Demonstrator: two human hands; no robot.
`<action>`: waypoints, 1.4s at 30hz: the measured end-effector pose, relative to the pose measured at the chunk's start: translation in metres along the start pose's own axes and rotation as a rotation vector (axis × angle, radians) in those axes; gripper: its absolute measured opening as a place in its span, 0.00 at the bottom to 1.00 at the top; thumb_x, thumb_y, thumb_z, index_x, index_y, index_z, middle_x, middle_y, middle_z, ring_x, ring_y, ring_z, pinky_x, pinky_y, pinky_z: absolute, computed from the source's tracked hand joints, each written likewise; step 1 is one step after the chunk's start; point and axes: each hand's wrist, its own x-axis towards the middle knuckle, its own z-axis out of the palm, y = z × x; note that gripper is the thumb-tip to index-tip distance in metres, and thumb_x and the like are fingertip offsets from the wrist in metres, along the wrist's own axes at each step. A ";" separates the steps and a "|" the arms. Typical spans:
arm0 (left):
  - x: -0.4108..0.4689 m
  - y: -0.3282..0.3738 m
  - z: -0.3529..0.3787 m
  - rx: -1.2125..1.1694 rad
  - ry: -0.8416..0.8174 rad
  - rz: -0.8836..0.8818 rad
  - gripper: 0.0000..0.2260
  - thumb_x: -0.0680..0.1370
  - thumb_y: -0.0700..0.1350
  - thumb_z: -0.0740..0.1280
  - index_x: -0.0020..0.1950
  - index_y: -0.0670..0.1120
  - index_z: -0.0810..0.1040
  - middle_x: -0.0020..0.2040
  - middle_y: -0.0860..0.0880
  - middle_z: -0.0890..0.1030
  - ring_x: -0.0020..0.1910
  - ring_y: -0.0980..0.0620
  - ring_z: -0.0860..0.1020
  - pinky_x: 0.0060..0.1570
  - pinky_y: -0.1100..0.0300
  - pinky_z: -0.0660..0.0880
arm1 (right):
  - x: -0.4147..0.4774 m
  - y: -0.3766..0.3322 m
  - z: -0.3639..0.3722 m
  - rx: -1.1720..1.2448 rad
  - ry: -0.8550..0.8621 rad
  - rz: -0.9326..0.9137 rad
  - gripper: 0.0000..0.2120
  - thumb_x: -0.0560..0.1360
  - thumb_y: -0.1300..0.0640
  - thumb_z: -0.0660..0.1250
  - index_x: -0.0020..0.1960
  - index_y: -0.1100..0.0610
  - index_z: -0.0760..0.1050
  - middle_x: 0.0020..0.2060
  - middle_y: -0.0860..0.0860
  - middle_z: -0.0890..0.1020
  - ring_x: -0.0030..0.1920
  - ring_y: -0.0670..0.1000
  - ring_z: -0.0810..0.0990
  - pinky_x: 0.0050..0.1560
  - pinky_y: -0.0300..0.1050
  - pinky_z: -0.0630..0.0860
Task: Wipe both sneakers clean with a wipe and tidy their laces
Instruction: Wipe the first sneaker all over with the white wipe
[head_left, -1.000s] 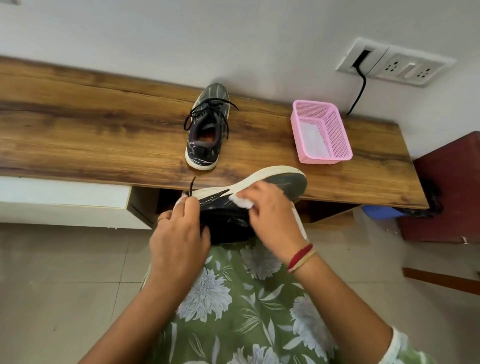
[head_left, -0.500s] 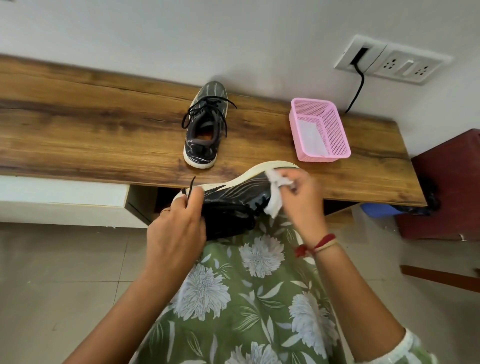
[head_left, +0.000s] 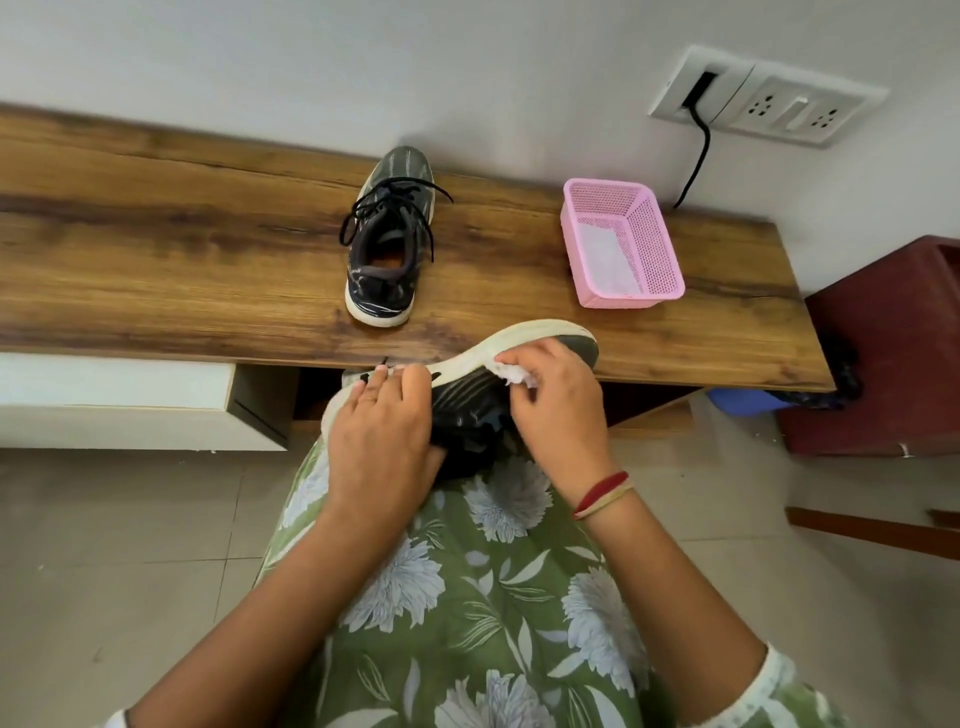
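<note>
Along the front edge of the bench (head_left: 156, 291), open wood far to the left and between things; bare floor tiles (head_left: 104, 545) left of the lap. Standing near the wall, toe toward it: the second sneaker (head_left: 387, 244), black laces loose over its sides. To its right, well apart, a pink basket (head_left: 660, 244) with something flat and white on its bottom, perhaps a wipe, hard to tell through the mesh. Just off the bench edge, over the lap: the held sneaker (head_left: 467, 389), tipped on its side, pale sole rim upward. Round the heel end, the left hand (head_left: 382, 441), grip closed on the shoe, fingertips over the sole rim. At the forefoot, the right hand (head_left: 556, 405), grip pinching the wipe (head_left: 514, 375) against the sole's edge. Half a second back, dangling loose from those fingers nearer the toe; now bunched small and pressed in. Second sneaker and basket unmoved.
</note>
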 end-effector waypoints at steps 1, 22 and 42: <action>0.003 -0.001 -0.002 -0.004 0.026 -0.003 0.19 0.57 0.45 0.75 0.41 0.42 0.70 0.36 0.41 0.79 0.39 0.39 0.81 0.40 0.50 0.78 | -0.002 0.001 0.000 0.018 0.018 0.010 0.14 0.69 0.68 0.64 0.50 0.57 0.81 0.45 0.52 0.79 0.47 0.54 0.76 0.50 0.49 0.74; 0.014 -0.005 -0.001 0.115 0.167 0.028 0.16 0.63 0.55 0.66 0.39 0.43 0.70 0.29 0.45 0.76 0.26 0.45 0.77 0.25 0.62 0.59 | -0.031 -0.016 0.003 0.102 -0.138 -0.126 0.20 0.69 0.72 0.62 0.56 0.57 0.81 0.47 0.51 0.78 0.50 0.52 0.74 0.51 0.44 0.73; 0.010 -0.007 -0.002 0.120 0.118 0.030 0.19 0.62 0.56 0.69 0.40 0.42 0.70 0.31 0.44 0.77 0.27 0.45 0.77 0.26 0.62 0.59 | -0.032 -0.009 0.000 0.194 -0.136 -0.073 0.22 0.69 0.71 0.59 0.56 0.56 0.81 0.47 0.50 0.77 0.50 0.49 0.74 0.52 0.42 0.73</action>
